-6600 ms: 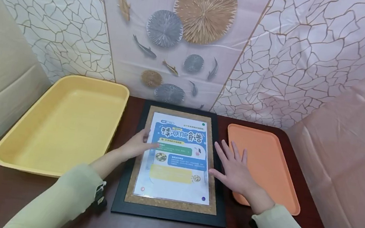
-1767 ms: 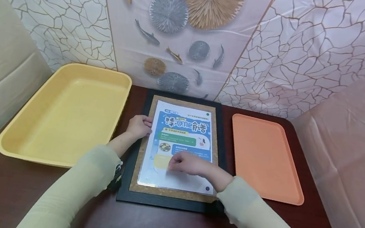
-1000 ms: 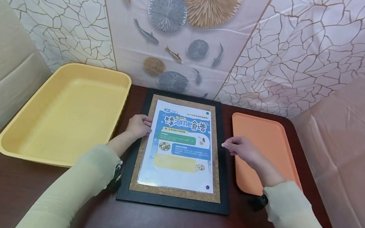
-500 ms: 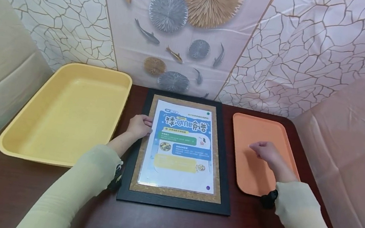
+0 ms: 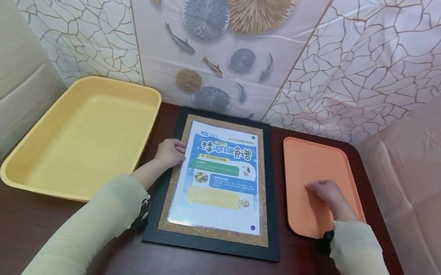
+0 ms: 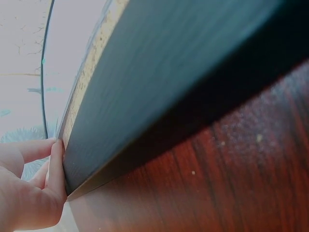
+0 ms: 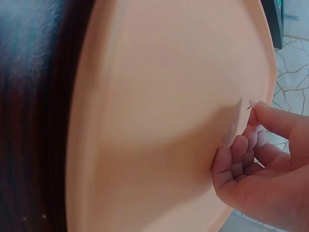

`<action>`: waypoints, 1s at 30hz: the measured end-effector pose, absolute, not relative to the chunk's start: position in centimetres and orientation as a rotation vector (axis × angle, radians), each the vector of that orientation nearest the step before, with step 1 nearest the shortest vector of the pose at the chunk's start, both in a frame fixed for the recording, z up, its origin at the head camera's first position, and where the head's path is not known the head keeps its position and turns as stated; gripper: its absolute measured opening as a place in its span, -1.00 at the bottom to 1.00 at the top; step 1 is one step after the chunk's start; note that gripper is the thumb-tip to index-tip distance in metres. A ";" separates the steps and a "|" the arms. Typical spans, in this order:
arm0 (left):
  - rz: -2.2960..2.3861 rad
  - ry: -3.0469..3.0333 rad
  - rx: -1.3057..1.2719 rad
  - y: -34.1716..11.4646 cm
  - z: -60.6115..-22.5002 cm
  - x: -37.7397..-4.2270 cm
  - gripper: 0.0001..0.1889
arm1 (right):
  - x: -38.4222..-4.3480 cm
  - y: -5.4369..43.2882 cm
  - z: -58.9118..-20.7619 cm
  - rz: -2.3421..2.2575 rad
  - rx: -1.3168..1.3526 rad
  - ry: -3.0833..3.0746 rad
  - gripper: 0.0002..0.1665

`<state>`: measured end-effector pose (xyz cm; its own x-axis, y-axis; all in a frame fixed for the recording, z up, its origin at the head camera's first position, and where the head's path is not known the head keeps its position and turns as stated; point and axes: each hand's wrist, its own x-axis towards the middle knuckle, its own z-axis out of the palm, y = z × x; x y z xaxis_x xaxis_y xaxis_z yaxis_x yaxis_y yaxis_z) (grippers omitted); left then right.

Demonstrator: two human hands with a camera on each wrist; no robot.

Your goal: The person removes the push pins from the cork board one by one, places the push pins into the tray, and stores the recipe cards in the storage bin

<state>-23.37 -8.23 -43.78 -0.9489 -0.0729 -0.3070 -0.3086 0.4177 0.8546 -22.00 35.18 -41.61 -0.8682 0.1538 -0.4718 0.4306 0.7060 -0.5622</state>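
Laminated poster (image 5: pixel 220 178) on framed corkboard (image 5: pixel 214 233), orange tray (image 5: pixel 309 158) to its right.
Head: the poster's long axis ran away from the person, left of the right hand (image 5: pixel 327 193); the left hand (image 5: pixel 169 152), at its left edge, was nearer. Left wrist: fingers met that edge, grip indeterminable. Right wrist: fingers pinched an apparent pin (image 7: pixel 249 107) over the tray.

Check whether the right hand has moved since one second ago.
Yes, rightward. In the head view, the right hand was at the black frame; now it is over the orange tray.
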 end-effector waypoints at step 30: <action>1.537 2.453 -0.321 -8.4 -43.6 -23.3 -0.58 | -21.4 32.9 -38.5 -1.101 0.253 2.626 -0.55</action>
<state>-23.27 -8.38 -43.57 -0.9497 -0.0633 -0.3066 -0.3035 0.4265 0.8521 -21.39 32.88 -38.47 -0.9449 0.0519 -0.3232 0.2668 0.6941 -0.6686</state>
